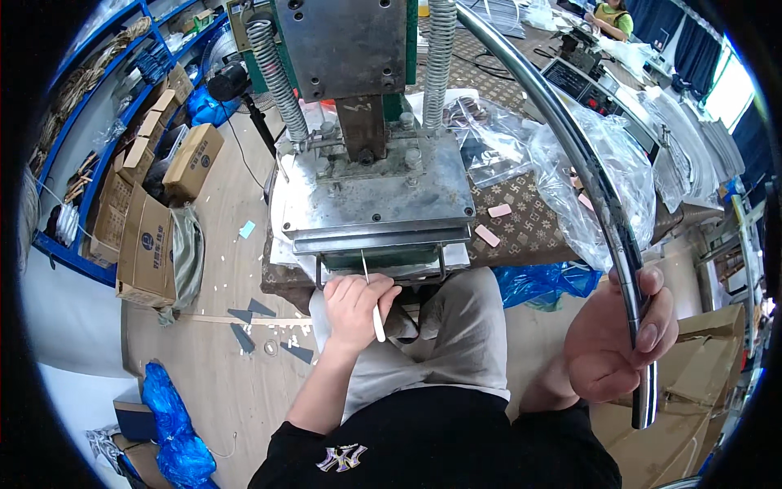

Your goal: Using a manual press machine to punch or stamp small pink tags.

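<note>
In front of me stands a hand press with a steel base plate [371,194], two coil springs [437,65] and a central ram [361,129]. My left hand [354,310] is closed at the plate's front edge around a slim stick with a white handle [379,324]. Its thin end points up to the gap below the front bar; its exact kind cannot be made out. On the right, my right hand [619,334] wraps around the lower part of the press's long curved metal lever [574,134]. The lever's end sticks out below my fingers.
Clear plastic bags [599,179] and small pink pieces [487,236] lie on the patterned tablecloth at right. Cardboard boxes [147,248] and blue shelving [73,259] line the left. Dark offcuts [242,337] litter the floor. Another person [612,20] sits far right.
</note>
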{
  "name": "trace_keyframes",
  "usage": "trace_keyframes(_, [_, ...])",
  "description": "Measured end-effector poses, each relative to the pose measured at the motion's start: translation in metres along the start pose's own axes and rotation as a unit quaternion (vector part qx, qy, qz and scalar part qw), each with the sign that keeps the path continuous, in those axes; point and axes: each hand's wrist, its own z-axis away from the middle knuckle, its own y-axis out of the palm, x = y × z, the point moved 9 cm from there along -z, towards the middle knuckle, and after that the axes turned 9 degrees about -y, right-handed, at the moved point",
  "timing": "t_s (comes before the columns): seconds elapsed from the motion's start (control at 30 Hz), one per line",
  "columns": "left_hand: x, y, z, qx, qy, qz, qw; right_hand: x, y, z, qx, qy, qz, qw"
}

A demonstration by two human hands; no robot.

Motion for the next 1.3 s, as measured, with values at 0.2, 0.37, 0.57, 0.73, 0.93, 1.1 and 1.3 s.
trace_keyframes(0.2, [0.002,0.004,0.001,0.007,-0.005,0.000,1.000,0.002,0.005,-0.003,0.043,-0.012,0.017,0.999])
trace_keyframes(0.37, [-0.003,0.003,-0.008,0.024,-0.030,0.009,0.999,0.005,0.003,-0.005,0.034,0.003,0.046,0.998])
trace_keyframes(0.57, [-0.007,-0.005,-0.018,0.016,-0.055,0.023,0.998,0.007,0.004,-0.006,0.044,0.004,0.060,0.997])
trace_keyframes(0.73, [0.004,0.001,-0.011,-0.001,-0.085,0.034,0.996,0.006,0.008,-0.007,0.085,-0.001,0.049,0.995])
trace_keyframes(0.93, [0.009,-0.001,-0.006,-0.066,-0.068,0.021,0.995,0.006,0.007,-0.008,0.099,0.001,0.060,0.993])
trace_keyframes(1.1, [0.007,0.003,-0.009,-0.044,-0.049,0.003,0.998,0.007,0.004,-0.006,0.098,-0.010,0.072,0.993])
trace_keyframes(1.3, [0.003,0.003,-0.012,-0.042,-0.041,-0.019,0.998,0.009,0.002,-0.007,0.120,-0.014,0.058,0.991])
